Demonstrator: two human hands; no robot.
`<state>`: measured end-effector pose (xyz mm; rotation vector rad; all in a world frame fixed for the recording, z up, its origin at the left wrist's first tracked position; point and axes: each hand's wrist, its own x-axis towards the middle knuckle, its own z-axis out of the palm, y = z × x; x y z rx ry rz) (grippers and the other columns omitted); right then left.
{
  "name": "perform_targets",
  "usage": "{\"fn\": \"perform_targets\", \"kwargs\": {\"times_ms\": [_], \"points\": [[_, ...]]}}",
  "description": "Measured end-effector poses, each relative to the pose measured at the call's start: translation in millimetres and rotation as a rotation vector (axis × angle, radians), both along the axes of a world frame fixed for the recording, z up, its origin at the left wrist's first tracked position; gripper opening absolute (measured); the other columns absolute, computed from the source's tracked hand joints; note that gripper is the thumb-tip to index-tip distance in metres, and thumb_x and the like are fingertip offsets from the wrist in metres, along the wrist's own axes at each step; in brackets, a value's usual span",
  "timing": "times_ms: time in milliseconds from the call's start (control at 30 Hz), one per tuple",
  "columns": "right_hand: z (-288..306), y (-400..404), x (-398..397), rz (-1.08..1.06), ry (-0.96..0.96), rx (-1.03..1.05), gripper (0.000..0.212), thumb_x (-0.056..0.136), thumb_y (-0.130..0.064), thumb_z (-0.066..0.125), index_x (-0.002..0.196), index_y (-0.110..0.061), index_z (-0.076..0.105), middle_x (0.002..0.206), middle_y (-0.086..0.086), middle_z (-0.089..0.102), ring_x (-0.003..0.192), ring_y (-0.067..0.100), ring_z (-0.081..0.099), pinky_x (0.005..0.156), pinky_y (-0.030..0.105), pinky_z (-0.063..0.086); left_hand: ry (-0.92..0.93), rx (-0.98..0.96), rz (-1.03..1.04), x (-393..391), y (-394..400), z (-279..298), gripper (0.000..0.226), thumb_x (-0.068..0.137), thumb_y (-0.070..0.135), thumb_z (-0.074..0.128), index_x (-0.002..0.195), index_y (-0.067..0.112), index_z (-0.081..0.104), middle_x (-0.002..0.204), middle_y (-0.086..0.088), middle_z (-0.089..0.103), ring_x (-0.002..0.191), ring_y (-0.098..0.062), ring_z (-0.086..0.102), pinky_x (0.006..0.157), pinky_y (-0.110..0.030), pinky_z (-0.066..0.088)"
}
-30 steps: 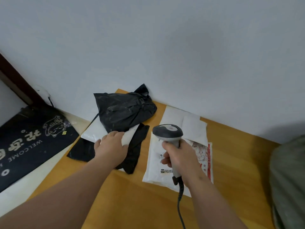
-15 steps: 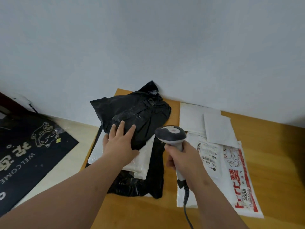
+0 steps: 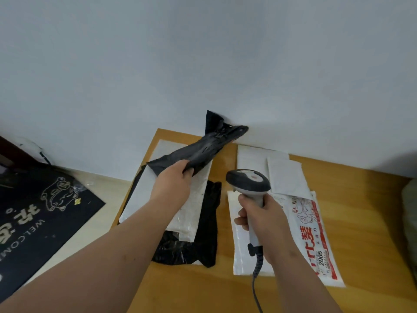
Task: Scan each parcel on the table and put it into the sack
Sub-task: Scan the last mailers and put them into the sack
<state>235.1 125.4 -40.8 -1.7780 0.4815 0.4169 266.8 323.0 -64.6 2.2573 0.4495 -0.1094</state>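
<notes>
My left hand (image 3: 173,181) grips the near edge of a black plastic parcel (image 3: 203,147) and holds it lifted and tilted, its far end near the wall. Under it lies a white padded parcel (image 3: 187,199) on top of another black parcel (image 3: 203,236). My right hand (image 3: 261,220) holds a grey and black barcode scanner (image 3: 248,181) by its handle, head pointing away from me, cable hanging down. Under that hand lies a white parcel with red print (image 3: 311,233). Two white parcels (image 3: 286,175) lie behind it by the wall.
The wooden table (image 3: 361,222) stands against a pale wall. A black welcome mat (image 3: 40,213) lies on the floor to the left. A grey-green sack (image 3: 410,218) shows at the right edge.
My left hand went from resting flat on the black parcel to gripping its edge and lifting it off the white padded parcel. The scanner hand stayed roughly in place.
</notes>
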Motion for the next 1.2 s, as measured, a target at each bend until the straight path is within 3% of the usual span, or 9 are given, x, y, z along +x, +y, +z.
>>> {"fn": "perform_targets", "kwargs": {"times_ms": [167, 267, 367, 467, 567, 733, 867, 967, 1200], "points": [[28.1, -44.4, -25.6, -0.084, -0.098, 0.095, 0.005, 0.093, -0.023, 0.066, 0.094, -0.019, 0.064, 0.074, 0.005, 0.069, 0.064, 0.016, 0.071, 0.067, 0.033, 0.056, -0.095, -0.419, 0.141, -23.7, -53.2, 40.6, 0.020, 0.105, 0.026, 0.044, 0.119, 0.025, 0.058, 0.100, -0.002, 0.067, 0.089, -0.018, 0.063, 0.069, -0.028, 0.050], [43.3, -74.7, -42.9, -0.121, -0.154, 0.141, 0.006, 0.093, -0.022, 0.067, 0.093, -0.017, 0.063, 0.074, 0.006, 0.067, 0.065, 0.019, 0.069, 0.059, 0.027, 0.052, -0.074, -0.666, 0.210, -41.5, -85.2, 54.6, 0.022, 0.103, 0.027, 0.049, 0.120, 0.020, 0.061, 0.107, -0.004, 0.072, 0.098, -0.022, 0.068, 0.080, -0.037, 0.057], [55.6, -101.7, -59.7, -0.141, -0.198, 0.164, 0.007, 0.093, -0.023, 0.065, 0.093, -0.016, 0.064, 0.070, 0.003, 0.065, 0.064, 0.017, 0.068, 0.060, 0.028, 0.054, -0.068, -0.964, 0.291, -60.6, -109.4, 65.4, 0.020, 0.103, 0.021, 0.050, 0.118, 0.017, 0.062, 0.107, -0.006, 0.075, 0.099, -0.027, 0.071, 0.082, -0.041, 0.056], [63.7, -122.2, -75.2, -0.145, -0.206, 0.172, 0.010, 0.093, -0.025, 0.065, 0.095, -0.016, 0.065, 0.069, 0.001, 0.065, 0.062, 0.015, 0.068, 0.064, 0.032, 0.055, -0.083, -1.079, 0.362, -80.3, -122.8, 68.6, 0.021, 0.103, 0.018, 0.049, 0.120, 0.015, 0.062, 0.109, -0.011, 0.074, 0.102, -0.032, 0.069, 0.088, -0.046, 0.055], [68.6, -136.9, -91.2, -0.101, -0.182, 0.185, 0.010, 0.094, -0.026, 0.064, 0.097, -0.016, 0.064, 0.072, 0.003, 0.065, 0.060, 0.013, 0.068, 0.057, 0.025, 0.054, -0.076, -1.022, 0.400, -97.0, -129.2, 62.9, 0.017, 0.102, 0.014, 0.050, 0.114, 0.016, 0.062, 0.110, -0.014, 0.072, 0.100, -0.034, 0.069, 0.088, -0.049, 0.055], [71.6, -151.7, -112.6, 0.027, -0.136, 0.128, 0.009, 0.093, -0.024, 0.063, 0.093, -0.015, 0.063, 0.070, 0.003, 0.065, 0.060, 0.015, 0.067, 0.066, 0.033, 0.054, -0.045, -0.890, 0.371, -108.2, -133.5, 59.3, 0.014, 0.102, 0.012, 0.051, 0.112, 0.015, 0.060, 0.110, -0.016, 0.070, 0.097, -0.037, 0.069, 0.089, -0.058, 0.055], [76.1, -151.5, -120.4, 0.113, -0.135, 0.107, 0.003, 0.092, -0.020, 0.063, 0.091, -0.017, 0.063, 0.072, 0.005, 0.064, 0.059, 0.016, 0.065, 0.063, 0.030, 0.053, -0.048, -0.828, 0.311, -98.7, -126.7, 64.1, 0.014, 0.101, 0.010, 0.052, 0.107, 0.016, 0.063, 0.101, -0.013, 0.072, 0.087, -0.030, 0.071, 0.068, -0.041, 0.057], [76.3, -146.0, -122.5, 0.174, -0.176, 0.061, 0.003, 0.091, -0.020, 0.063, 0.092, -0.017, 0.063, 0.073, 0.004, 0.064, 0.059, 0.015, 0.065, 0.066, 0.033, 0.055, -0.045, -0.786, 0.253, -88.3, -119.0, 71.9, 0.016, 0.100, 0.009, 0.053, 0.100, 0.019, 0.065, 0.094, -0.010, 0.074, 0.080, -0.026, 0.072, 0.064, -0.034, 0.055], [75.9, -123.7, -132.7, 0.269, -0.255, 0.025, 0.008, 0.089, -0.015, 0.062, 0.087, -0.022, 0.063, 0.061, -0.010, 0.061, 0.055, 0.009, 0.062, 0.060, 0.023, 0.051, -0.059, -0.597, 0.111, -75.9, -98.7, 83.2, 0.018, 0.097, 0.009, 0.058, 0.096, 0.023, 0.069, 0.098, -0.009, 0.074, 0.095, -0.032, 0.070, 0.092, -0.052, 0.055]]}}
